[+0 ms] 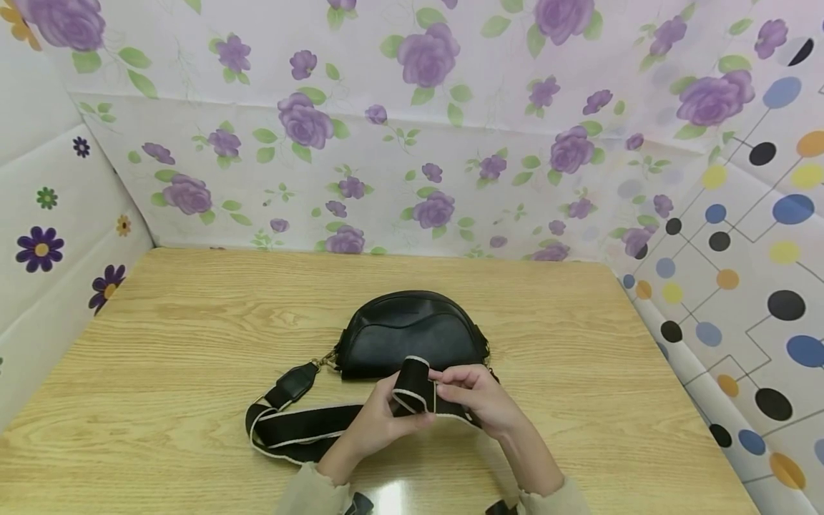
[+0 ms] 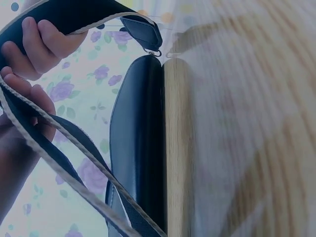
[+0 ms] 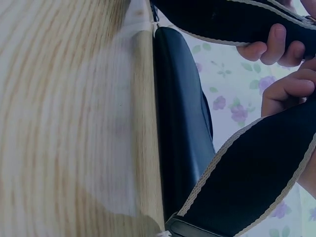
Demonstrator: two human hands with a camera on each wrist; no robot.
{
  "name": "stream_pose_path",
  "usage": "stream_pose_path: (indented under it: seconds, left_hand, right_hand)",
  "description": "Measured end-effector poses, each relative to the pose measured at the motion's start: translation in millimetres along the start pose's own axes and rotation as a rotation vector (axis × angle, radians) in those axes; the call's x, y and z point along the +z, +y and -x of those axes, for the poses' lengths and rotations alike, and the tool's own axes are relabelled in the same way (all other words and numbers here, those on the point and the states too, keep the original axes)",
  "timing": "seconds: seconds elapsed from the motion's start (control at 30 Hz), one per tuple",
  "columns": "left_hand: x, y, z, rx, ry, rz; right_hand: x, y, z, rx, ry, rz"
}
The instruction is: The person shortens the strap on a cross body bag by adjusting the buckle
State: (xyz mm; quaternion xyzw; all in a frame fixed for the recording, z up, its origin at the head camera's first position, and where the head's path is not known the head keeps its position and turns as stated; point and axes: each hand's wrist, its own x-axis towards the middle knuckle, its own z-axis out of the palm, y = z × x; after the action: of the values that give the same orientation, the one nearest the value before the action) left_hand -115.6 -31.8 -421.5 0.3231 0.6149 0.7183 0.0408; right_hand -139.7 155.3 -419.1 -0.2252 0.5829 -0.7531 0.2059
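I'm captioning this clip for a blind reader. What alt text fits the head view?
Two hands, the left hand and the right hand, hold a folded loop of a wide black strap with pale edging above a wooden table. The strap's black bag lies just behind them, before a wall of purple floral paper.

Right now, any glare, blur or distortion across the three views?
Head view: sharp, evenly lit, wide-angle bowing at the edges, a glare patch on the table between the sleeves. Left wrist view: table grain smeared and washed out, bag and strap fairly sharp. Right wrist view: table soft and pale, strap weave crisp.
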Motion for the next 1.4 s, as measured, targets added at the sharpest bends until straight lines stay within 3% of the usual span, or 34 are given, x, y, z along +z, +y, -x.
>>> stream_pose_path:
  seconds: [0.3,0.93,1.4]
  left_hand:
    - [-1.4,1.0,-0.1,-0.037,0.014,-0.018]
    - [-1.7,1.9,-1.7,-0.008,-0.014,0.001]
    - [-1.7,0.0,-1.2,0.016,-0.022,0.025]
  right_hand:
    - [-0.6,-4.5,-1.8,0.011,-0.01,0.041]
    - [-17.8,-3.9,10.3,0.002,-0.066,0.114]
    - [-25.8,-4.0,17.0,-0.033,-0.045,0.182]
